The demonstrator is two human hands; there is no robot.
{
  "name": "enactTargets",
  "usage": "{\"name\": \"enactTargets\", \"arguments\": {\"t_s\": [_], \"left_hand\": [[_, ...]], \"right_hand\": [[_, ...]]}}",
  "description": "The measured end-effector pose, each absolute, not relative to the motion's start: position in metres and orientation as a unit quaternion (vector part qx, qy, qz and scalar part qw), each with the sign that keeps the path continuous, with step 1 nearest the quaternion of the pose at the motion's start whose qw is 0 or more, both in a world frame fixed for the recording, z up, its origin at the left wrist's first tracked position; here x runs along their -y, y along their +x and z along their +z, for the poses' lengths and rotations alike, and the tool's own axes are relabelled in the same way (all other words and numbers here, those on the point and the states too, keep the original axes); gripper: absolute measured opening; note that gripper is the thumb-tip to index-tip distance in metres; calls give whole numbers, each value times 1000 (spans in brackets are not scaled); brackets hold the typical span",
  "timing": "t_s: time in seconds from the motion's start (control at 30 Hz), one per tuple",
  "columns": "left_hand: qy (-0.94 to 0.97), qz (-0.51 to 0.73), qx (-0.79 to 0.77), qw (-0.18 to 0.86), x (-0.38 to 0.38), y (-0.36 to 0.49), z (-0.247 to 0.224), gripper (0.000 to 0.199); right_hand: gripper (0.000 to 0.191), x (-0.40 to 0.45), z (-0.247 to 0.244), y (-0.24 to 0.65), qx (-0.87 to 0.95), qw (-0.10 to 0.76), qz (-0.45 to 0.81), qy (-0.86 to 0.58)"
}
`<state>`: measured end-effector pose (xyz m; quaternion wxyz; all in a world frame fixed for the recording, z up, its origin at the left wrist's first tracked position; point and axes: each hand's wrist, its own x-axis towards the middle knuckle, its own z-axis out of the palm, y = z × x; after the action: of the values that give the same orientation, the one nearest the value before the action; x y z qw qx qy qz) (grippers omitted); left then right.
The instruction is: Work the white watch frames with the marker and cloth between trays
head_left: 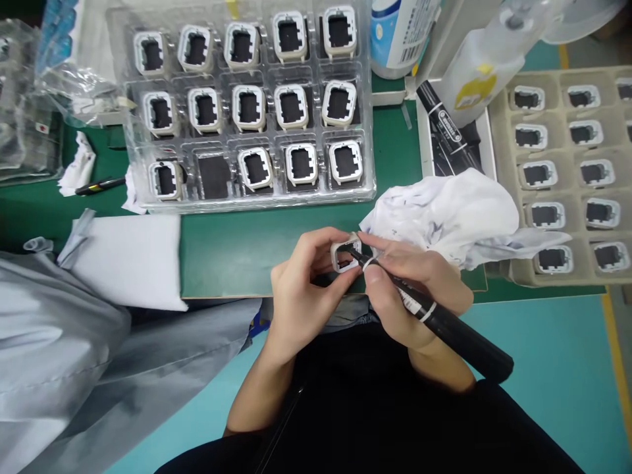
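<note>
My left hand [306,289] pinches a small white watch-case frame [337,255] between thumb and fingers, just over the front edge of the green table. In my right hand [409,289] is a black marker pen [459,336], its tip angled into the frame's opening. A right fingertip also touches the frame's upper edge. Beyond my hands lies a clear plastic tray [276,203] with rows of similar frames, one pocket in its nearest row holding none. A crumpled white cloth [444,210] lies just past my right hand.
At the right, a beige tray [567,191] holds more frames. Between the trays stand a spray bottle [486,72], a blue-and-white bottle [399,33] and a box with another black marker [447,125]. A folded white cloth [128,260] lies left, beside a person's grey sleeve [54,355].
</note>
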<state>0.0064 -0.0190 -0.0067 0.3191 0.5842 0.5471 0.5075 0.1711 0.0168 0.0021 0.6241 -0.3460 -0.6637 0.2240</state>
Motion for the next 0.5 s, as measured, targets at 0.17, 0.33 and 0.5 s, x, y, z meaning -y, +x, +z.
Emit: {"name": "enactTargets", "arguments": {"t_s": [0.17, 0.33, 0.5], "left_hand": [[596, 491, -566, 289, 23, 7, -6, 39], [598, 495, -563, 284, 25, 8, -6, 42], [605, 501, -557, 269, 24, 9, -6, 46]], "right_hand": [[26, -17, 3, 173, 670, 617, 203, -359], [23, -20, 5, 174, 678, 616, 194, -352], [25, -20, 6, 175, 692, 608, 180, -345]]}}
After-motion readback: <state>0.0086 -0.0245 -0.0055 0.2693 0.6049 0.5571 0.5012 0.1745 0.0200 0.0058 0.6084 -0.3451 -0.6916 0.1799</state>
